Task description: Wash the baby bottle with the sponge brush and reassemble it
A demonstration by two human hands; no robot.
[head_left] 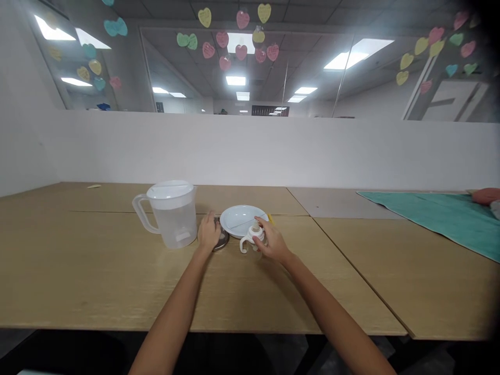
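Note:
In the head view my right hand (274,244) grips a small white baby bottle (254,235) with a nipple-like top and a curved side handle. Thumb and fingers close on its right side, in front of the white plate (230,229). My left hand (209,233) is bent over the left side of a round, dark metallic object (223,241), its fingers curled at the rim and partly hiding it. Left of that hand stands an upright translucent pitcher (175,221) with a white lid and a handle on its left. A bit of yellow (271,219) shows behind my right hand.
Wooden tables (117,276) meet along seams, with the front edge close to me. A green cloth (429,213) lies at the right, with a reddish item (486,196) at its far end. The white wall (250,148) rises behind the tables.

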